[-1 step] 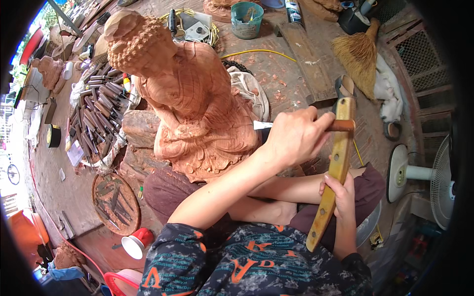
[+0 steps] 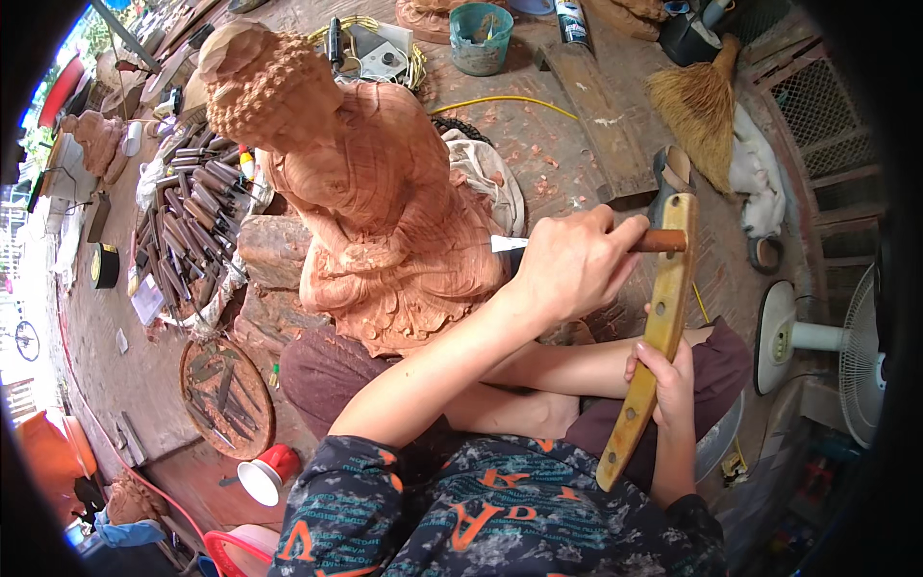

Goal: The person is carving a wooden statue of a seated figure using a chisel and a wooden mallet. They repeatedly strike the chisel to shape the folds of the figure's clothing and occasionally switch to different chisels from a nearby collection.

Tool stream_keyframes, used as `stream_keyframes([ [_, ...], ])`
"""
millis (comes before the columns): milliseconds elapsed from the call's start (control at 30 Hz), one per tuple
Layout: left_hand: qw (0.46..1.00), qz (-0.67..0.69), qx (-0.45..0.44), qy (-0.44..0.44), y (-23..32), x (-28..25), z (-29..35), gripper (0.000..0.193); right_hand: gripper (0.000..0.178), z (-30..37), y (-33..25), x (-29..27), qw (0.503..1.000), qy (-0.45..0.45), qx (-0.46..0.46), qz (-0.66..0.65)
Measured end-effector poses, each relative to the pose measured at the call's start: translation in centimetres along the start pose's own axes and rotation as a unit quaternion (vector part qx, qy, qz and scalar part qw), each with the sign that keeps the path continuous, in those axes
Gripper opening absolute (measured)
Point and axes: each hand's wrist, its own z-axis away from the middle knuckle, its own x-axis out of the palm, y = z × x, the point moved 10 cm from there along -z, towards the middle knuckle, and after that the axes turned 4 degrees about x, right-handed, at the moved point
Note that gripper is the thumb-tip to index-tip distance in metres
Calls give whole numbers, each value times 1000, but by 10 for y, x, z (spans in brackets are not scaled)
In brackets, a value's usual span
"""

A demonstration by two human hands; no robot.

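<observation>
A reddish-brown carved wooden statue of a seated figure stands upright before my crossed legs. My left hand is closed around a chisel; its brown handle sticks out to the right, and its bright blade end points at the statue's side. Whether the tip touches the wood I cannot tell. My right hand grips a flat yellowish wooden bar with dark round spots, held nearly upright. The bar's upper part is right by the end of the chisel handle; contact between them is unclear.
Many wood-handled chisels lie heaped at the left. A round tray of blades sits near a red-and-white cup. Rightward are a straw broom and a fan. A teal bucket stands at the back.
The upper part of the bar has shifted slightly right. The statue's head has moved a touch left, and my left hand has moved very slightly with the chisel.
</observation>
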Motion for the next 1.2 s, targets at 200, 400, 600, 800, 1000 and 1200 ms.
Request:
stream_keyframes([
  [200,999,-16,-43,20,-12,1,2,29,59,-5,3,-13,1000,16,18,-5],
  [400,997,-26,-77,16,-19,2,0,29,60,-11,-11,-9,1000,7,-3,3],
  [600,992,-47,-113,42,-31,5,2,29,34,-11,-21,-6,996,11,-26,80],
  [800,988,-77,-126,43,-37,9,3,29,18,-14,-23,-10,997,14,-20,75],
  [1000,986,-90,-130,45,-39,10,5,29,18,-18,-26,-15,996,14,-13,84],
  [1200,988,-107,-98,58,-24,0,7,28,22,-12,-22,2,988,-53,-1,144],
])
